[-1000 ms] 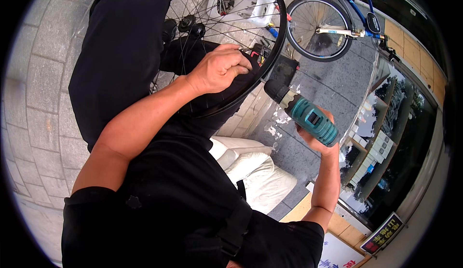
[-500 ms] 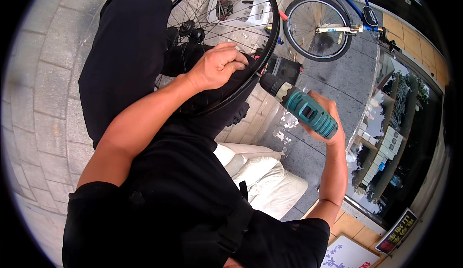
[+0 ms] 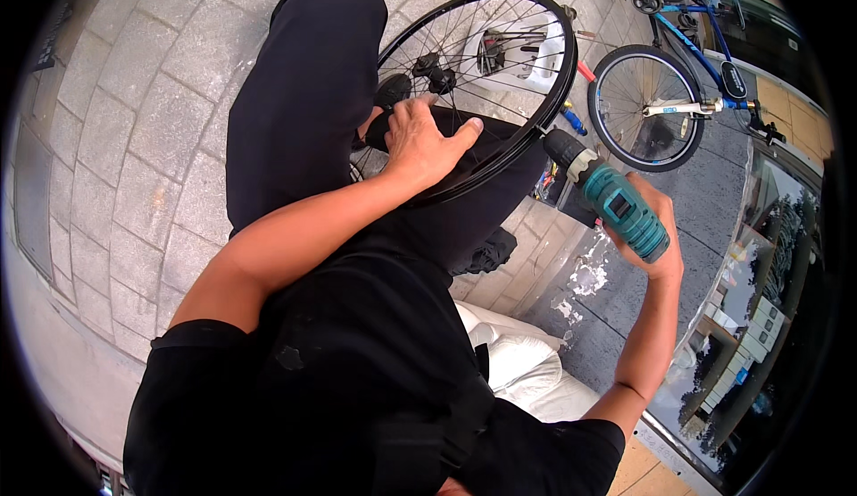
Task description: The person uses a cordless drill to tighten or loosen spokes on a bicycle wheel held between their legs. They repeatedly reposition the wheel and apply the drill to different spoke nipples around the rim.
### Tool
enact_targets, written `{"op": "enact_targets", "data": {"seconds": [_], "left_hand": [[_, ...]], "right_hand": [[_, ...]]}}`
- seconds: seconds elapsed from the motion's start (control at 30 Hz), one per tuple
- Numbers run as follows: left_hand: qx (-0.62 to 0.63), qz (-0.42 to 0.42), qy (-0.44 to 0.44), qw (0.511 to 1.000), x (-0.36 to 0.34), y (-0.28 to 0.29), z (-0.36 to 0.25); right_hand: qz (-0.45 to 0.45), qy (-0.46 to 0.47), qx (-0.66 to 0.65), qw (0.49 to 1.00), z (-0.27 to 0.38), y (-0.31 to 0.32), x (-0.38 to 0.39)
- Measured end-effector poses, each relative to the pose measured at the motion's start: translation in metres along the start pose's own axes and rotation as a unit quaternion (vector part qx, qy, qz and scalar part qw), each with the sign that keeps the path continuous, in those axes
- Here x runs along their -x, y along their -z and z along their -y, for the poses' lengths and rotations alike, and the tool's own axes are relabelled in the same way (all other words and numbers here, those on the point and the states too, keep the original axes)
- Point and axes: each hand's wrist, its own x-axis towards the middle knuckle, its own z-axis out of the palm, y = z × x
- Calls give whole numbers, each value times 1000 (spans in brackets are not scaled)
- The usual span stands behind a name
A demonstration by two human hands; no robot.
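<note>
A spoked bicycle wheel with a black rim (image 3: 561, 76) and no tyre rests across my lap. Its dark hub (image 3: 435, 75) lies just beyond my left hand. My left hand (image 3: 428, 146) is over the spokes, thumb and fingers spread apart; whether it touches them is hard to see. In my right hand (image 3: 656, 219) I grip a teal and black cordless drill (image 3: 622, 208). The drill's chuck points at the rim's right side, and its tip meets or nearly meets the rim. My palm hides the drill's handle.
Beyond the wheel, a white tub (image 3: 513, 67) holds several tools. A blue bicycle (image 3: 705, 41) stands at the far right, its front wheel (image 3: 644, 108) close to the drill. White cushioning (image 3: 513, 353) lies beside me. A glass shop window (image 3: 750, 317) runs along the right.
My left thumb and fingers have spread and moved off the rim toward the hub. The drill stays at the rim. The whole view has shifted, so things appear farther right and lower.
</note>
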Motion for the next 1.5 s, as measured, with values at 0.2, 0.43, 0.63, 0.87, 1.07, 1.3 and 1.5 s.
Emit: {"op": "enact_targets", "data": {"seconds": [0.2, 0.43, 0.63, 0.87, 1.07, 1.3, 1.5], "left_hand": [[80, 48, 195, 976, 9, 17, 34], [208, 187, 213, 936, -6, 33, 50], [199, 150, 197, 948, -5, 21, 55], [109, 154, 181, 965, -12, 13, 62], [107, -67, -227, 966, -19, 21, 32], [261, 154, -329, 894, -39, 25, -4], [298, 141, -312, 891, -66, 14, -26]], "right_hand": [[10, 9, -56, 998, -6, -12, -4], [2, 28, -60, 998, -1, -14, -11], [10, 44, -42, 998, -6, -10, -10], [12, 7, -66, 998, -12, -13, -6], [10, -22, -85, 996, -5, -8, -6], [-4, 22, -47, 999, -15, -5, -15], [-31, -23, -109, 993, -25, -5, -26]]}}
